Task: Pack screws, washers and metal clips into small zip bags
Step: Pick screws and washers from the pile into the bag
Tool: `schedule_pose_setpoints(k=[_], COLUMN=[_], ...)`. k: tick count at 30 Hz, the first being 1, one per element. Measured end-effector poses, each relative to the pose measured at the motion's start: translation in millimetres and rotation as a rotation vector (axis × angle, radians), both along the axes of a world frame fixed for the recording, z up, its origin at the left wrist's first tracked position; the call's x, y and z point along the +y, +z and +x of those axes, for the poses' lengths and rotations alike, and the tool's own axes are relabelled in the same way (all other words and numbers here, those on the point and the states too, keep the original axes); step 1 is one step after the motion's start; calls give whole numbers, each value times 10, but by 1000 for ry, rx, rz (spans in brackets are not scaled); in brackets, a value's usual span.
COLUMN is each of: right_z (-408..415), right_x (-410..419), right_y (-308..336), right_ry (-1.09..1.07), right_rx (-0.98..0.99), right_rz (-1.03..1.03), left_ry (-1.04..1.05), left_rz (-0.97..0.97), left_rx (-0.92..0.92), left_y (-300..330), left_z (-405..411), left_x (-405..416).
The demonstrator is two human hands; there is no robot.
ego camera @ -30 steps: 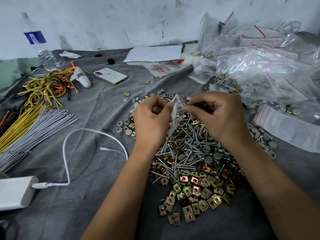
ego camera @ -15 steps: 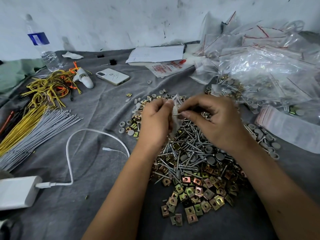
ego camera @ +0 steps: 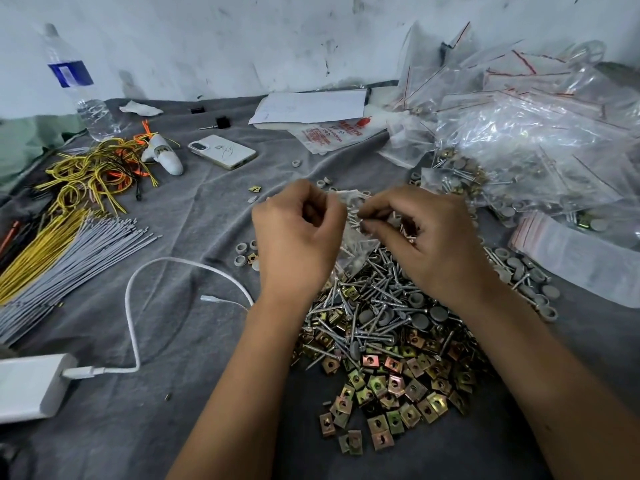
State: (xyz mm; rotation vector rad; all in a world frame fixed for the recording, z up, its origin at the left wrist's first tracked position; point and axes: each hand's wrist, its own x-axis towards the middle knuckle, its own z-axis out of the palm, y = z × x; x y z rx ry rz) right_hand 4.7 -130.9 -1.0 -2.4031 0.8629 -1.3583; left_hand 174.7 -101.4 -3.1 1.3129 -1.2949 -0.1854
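My left hand (ego camera: pixel 298 237) grips a small clear zip bag (ego camera: pixel 356 251) by its upper edge, above the pile. My right hand (ego camera: pixel 426 237) pinches a few screws (ego camera: pixel 356 216) at the bag's mouth. Below both hands lies a heap of silver screws (ego camera: pixel 367 306) mixed with grey round washers (ego camera: pixel 440 315). Nearer to me spread several brass-coloured square metal clips (ego camera: pixel 391 393). A heap of filled zip bags (ego camera: pixel 526 143) rises at the right. A flat stack of empty zip bags (ego camera: pixel 571 251) lies beside it.
A grey cloth (ego camera: pixel 173 341) covers the table. A white power bank (ego camera: pixel 31 386) and its cable (ego camera: pixel 138 306) lie at the left, with grey and yellow wire bundles (ego camera: pixel 59 251). Farther back are a phone (ego camera: pixel 223 152), a water bottle (ego camera: pixel 76 84) and papers (ego camera: pixel 311 107).
Both hands stay at the bag's mouth. My right hand has shifted a little, feeding screws towards the opening; the left keeps hold of the bag. The view has tilted slightly.
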Motion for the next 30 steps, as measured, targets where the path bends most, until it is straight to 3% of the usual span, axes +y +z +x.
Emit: schedule_pose_setpoints(k=[8, 18, 20, 24, 30], right_z=[17, -111, -151, -175, -140], right_x=[-43, -45, -73, -140, -141], right_y=[-44, 20, 19, -33, -2], right_ry=[-58, -88, -140, -258, -134], right_rx=[110, -119, 22, 615, 646], right_rz=[-6, 66, 170, 342, 347], left_ry=[-98, -35, -46, -40, -19], left_rz=[-13, 103, 118, 131, 111], left_rx=[-40, 158, 222, 317, 372], left_y=[-128, -142, -142, -140, -136], left_z=[-117, -71, -58, -40, -45], left_x=[-24, -80, -84, -89, -80])
